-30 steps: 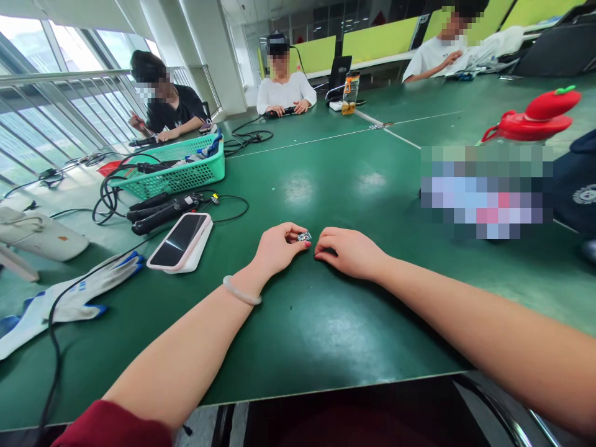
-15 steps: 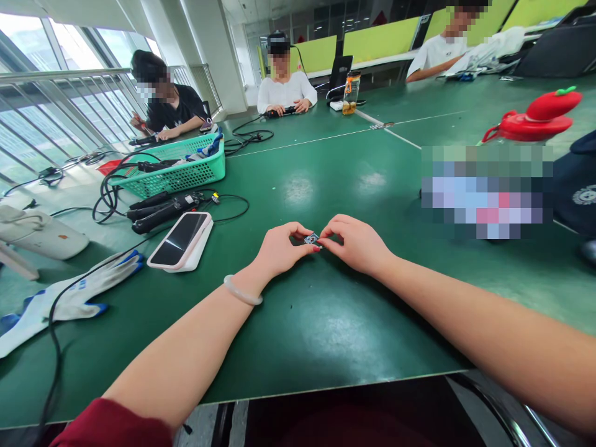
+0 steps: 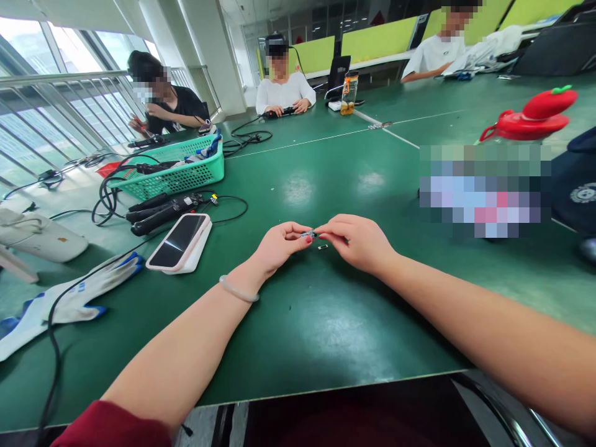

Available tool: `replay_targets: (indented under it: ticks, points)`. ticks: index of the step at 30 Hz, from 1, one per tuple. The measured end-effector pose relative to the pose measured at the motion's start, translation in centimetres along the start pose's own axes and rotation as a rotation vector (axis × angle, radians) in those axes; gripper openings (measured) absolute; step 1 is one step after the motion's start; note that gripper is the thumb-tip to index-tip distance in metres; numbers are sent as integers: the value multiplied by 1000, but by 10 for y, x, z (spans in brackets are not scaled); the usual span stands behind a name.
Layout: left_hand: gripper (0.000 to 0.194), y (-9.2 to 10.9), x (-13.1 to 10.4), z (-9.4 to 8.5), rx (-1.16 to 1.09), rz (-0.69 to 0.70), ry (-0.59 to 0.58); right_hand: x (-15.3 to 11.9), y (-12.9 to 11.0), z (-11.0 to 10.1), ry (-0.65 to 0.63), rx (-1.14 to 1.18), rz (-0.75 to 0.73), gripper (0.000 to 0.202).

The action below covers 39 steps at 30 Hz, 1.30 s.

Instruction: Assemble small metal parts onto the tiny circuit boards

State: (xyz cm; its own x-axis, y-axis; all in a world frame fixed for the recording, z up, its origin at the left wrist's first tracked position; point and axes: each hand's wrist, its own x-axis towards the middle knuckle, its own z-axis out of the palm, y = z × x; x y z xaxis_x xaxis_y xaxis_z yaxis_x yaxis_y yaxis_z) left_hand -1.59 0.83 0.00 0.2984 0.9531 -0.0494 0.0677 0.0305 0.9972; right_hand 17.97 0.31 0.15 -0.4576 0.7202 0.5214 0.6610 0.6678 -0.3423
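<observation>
My left hand point(image 3: 279, 247) pinches a small circuit board point(image 3: 307, 234), blue-grey and tilted nearly edge-on, between thumb and fingers. From the other side my right hand point(image 3: 356, 241) is closed at the board's right edge, thumb and forefinger pressed together. Whether those fingertips grip the board itself or a tiny part on it is too small to make out. Just below the fingertips, a small flat white-and-dark piece point(image 3: 323, 247) lies on the green table point(image 3: 335, 323).
To the left are a phone point(image 3: 179, 243), a glove point(image 3: 88, 288), black cabled tools point(image 3: 162, 211) and a green basket point(image 3: 177, 174). A red-lidded bottle point(image 3: 531, 121) stands at right. Several people sit across the table, near an orange-topped bottle point(image 3: 349, 93).
The circuit board has tipped from showing its face to nearly edge-on. The small flat piece now shows apart on the table below it. Both hands stay almost in place.
</observation>
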Motion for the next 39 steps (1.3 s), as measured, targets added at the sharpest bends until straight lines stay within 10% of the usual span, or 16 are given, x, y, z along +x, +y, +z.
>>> replay_targets:
  ticks: [9, 39]
  points:
    - [34, -3, 3, 0, 59, -16, 46, 3, 9, 9, -331, -47, 159, 10]
    - [34, -2, 2, 0, 274, -8, 10, 4, 15, -3, -415, 34, 147, 5]
